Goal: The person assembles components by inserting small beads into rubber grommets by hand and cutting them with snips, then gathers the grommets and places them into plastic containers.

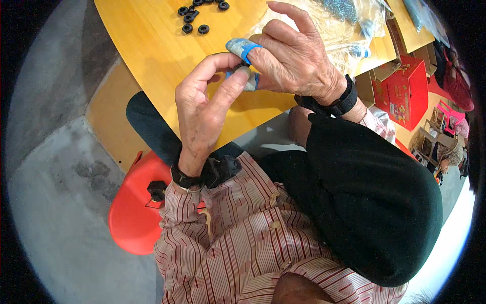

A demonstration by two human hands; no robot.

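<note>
My left hand (205,104) pinches a small black piece (244,64) between thumb and forefinger above the table. The fingers hide most of it; it looks like the black rings on the table. My right hand (298,61) closes on the same piece from the other side, with blue-and-white wrapping (242,49) on its forefinger and thumb. Its other fingers are raised and bent. Beyond my hands, several small black rings (203,29) with open centres lie loose on the yellow wooden table (147,45).
Crumpled clear plastic bags (344,30) with blue contents lie on the table at the right. A red box (407,93) stands right of the table. At the left is a red stool (136,223). Dark cloth (374,197) covers my lap's right side.
</note>
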